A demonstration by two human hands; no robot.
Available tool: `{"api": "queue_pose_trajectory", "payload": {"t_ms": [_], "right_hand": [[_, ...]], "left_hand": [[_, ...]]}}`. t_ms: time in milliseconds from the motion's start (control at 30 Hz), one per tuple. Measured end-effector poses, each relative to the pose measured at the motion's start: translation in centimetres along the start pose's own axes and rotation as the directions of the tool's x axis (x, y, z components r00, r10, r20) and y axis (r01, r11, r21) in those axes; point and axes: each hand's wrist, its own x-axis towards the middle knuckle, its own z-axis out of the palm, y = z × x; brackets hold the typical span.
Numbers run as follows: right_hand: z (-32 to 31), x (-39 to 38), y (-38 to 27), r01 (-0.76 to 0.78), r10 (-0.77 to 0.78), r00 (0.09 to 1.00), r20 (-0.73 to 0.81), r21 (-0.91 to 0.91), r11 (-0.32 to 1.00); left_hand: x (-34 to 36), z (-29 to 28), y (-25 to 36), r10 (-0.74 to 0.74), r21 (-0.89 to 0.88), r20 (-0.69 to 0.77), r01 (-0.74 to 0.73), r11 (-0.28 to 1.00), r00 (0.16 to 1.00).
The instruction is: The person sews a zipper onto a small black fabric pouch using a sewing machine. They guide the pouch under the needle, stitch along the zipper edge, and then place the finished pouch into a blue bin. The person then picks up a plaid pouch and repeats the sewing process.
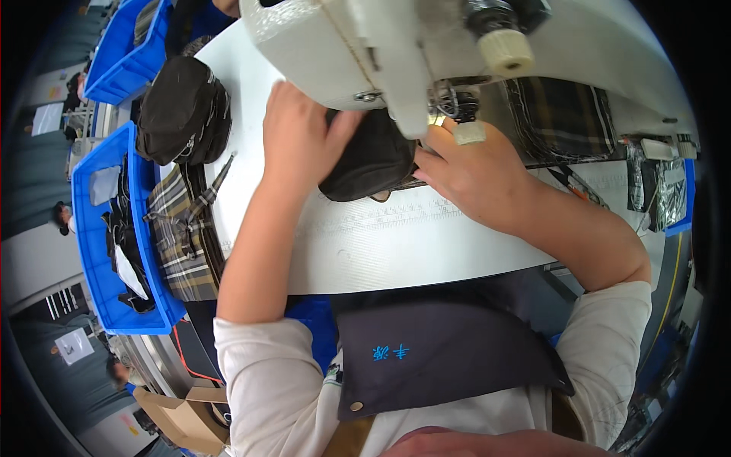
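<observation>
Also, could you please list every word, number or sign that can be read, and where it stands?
Blue characters on the dark apron: visible, but not copied here.
Ruler markings on the white table: too small to read.
Paper sheet, left: too blurred.

Grey floor (pixel 669 257), yellow line (pixel 674 283)

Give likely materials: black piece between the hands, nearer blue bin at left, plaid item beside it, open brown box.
Black piece: probably fabric, matte; soft outline, fibre unclear.
Blue bin: likely moulded plastic, slight sheen; even colour, rigid walls.
Plaid item: probably woven cloth, matte; soft folds, crossing colour bands.
Open box: apparently cardboard, matte; brown, stiff flat flaps.
</observation>
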Motion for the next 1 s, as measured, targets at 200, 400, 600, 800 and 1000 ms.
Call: {"api": "queue_pose_trajectory", "payload": {"t_ms": [200, 400, 600, 800, 1000], "right_hand": [[0.4, -1.1, -1.1, 0.025, -0.026, 0.999, 0.035, 0.009, 1.0], [-0.9, -0.9, -1.8, 0.088, -0.081, 0.989, 0.127, -0.051, 0.995], [-0.8, -1.3, -2.6, 0.112, -0.101, 0.989, 0.107, -0.103, 0.988], [-0.8, -1.6, -2.8, 0.133, -0.118, 0.985, 0.123, -0.117, 0.984], [-0.5, -1.3, -2.8, 0.09, -0.081, 0.992, 0.1, -0.089, 0.992]], "left_hand": [[-2.9, -0.6, 4.0, 0.249, -0.141, 0.164, -0.227, 0.963, 0.955], [-3.3, 0.2, 3.8, 0.212, -0.123, 0.144, -0.195, 0.973, 0.967], [-3.4, 0.5, 4.5, 0.214, -0.05, 0.086, -0.21, 0.976, 0.973], [-3.4, 0.9, 4.8, 0.215, -0.032, 0.08, -0.213, 0.977, 0.973], [-3.4, 0.8, 4.6, 0.205, -0.032, 0.086, -0.203, 0.979, 0.975]]}}
